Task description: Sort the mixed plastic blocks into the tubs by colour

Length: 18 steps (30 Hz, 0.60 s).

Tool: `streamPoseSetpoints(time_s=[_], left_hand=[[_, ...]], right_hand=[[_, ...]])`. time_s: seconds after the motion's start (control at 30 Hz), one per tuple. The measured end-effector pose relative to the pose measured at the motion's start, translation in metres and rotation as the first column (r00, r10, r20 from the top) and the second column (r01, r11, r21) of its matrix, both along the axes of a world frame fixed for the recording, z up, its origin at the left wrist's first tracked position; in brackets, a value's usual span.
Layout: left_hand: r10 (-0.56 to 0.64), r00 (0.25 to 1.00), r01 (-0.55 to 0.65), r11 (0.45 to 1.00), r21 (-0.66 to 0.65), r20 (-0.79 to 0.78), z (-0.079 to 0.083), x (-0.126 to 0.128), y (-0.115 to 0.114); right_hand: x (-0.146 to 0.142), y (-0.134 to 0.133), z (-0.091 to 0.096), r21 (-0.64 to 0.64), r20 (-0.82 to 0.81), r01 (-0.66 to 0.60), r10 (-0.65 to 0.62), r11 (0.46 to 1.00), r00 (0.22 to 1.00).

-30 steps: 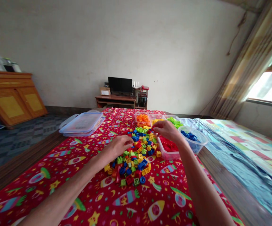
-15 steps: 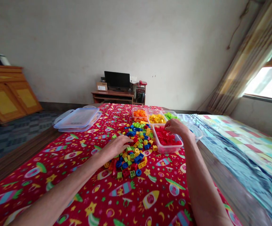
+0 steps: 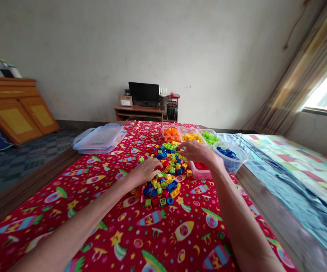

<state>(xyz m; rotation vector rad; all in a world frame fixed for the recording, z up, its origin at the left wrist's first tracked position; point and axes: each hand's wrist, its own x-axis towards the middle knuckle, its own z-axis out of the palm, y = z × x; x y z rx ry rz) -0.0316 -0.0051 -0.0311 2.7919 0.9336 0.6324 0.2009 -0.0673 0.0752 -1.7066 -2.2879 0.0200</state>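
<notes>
Pile of toy blocks [image 3: 167, 177] is lying loose on the rocket-print red cloth [image 3: 104, 226], mid-table, between the two hands.
- Its left edge is hiding under the left hand [image 3: 145, 172]; its far right corner is disappearing beneath the right hand [image 3: 197, 153].
- The blocks are small and slightly blurred, so studs and shapes are hard to read. The colours are mixing: blue, yellow, lime green, red, a few orange (some round, some square, as far as can be made out).

Left hand is resting palm down on the pile with its fingers curling into the blocks. Whether it is pinching one cannot be told.

Right hand is hovering over the pile's far right edge, knuckles up, with its fingertips pointing down and out of sight. Its grip cannot be told either.

The right wrist is covering most of a clear tub of red blocks [image 3: 202, 175], just beside the pile. A round bowl of blue blocks [image 3: 237, 165] is sitting to the right of it.

Behind are clear tubs of orange [image 3: 171, 134], yellow [image 3: 190, 136] and green [image 3: 209, 136] blocks, side by side.

Stacked clear lids [image 3: 99, 139] are lying far left, well apart.
</notes>
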Motion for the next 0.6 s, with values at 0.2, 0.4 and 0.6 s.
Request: streamPoseSetpoints(time_s=[0.2, 0.4, 0.6], left_hand=[[0.124, 0.991, -0.122, 0.992, -0.045, 0.052, 0.014, -0.006, 0.004], [0.263, 0.948, -0.212, 0.941, -0.264, 0.177, 0.031, -0.02, 0.015], [0.368, 0.827, 0.035, 0.72, -0.693, 0.425, 0.035, -0.019, 0.01]], right_hand=[[-0.04, 0.01, -0.024, 0.042, 0.056, -0.156, 0.154, 0.987, 0.986], [-0.066, 0.018, -0.054, 0.004, 0.107, -0.088, 0.087, 0.996, 0.99], [-0.066, 0.019, -0.074, 0.016, 0.175, -0.071, 0.067, 0.997, 0.982]])
